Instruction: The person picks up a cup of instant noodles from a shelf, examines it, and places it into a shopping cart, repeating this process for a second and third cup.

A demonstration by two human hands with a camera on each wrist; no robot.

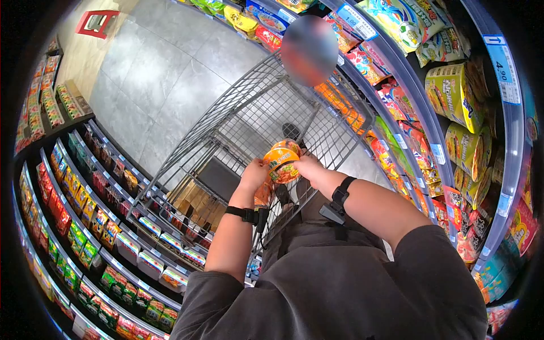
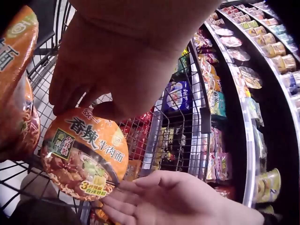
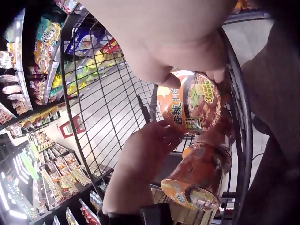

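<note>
An orange noodle cup point(image 1: 282, 157) point(image 2: 84, 152) point(image 3: 190, 103) is held up between both hands above the shopping cart, its printed lid facing the left wrist camera. My left hand point(image 1: 255, 173) point(image 2: 112, 65) point(image 3: 143, 157) grips one side of its rim. The opposite side is held by my right hand point(image 1: 310, 169) point(image 2: 176, 201) point(image 3: 183, 44), thumb and fingers at the edge. Part of the cup's wall is hidden behind the fingers. Below it in the right wrist view, more orange cups point(image 3: 197, 176) lie end to end in the cart.
The wire cart point(image 1: 226, 122) surrounds the hands, with a brown carton point(image 1: 195, 201) low at its left. Snack shelves point(image 1: 436, 147) curve along the right, and more shelves of packets point(image 1: 85, 198) stand left. Grey floor tiles point(image 1: 153, 73) lie beyond. A blurred round patch covers something at the cart's far end.
</note>
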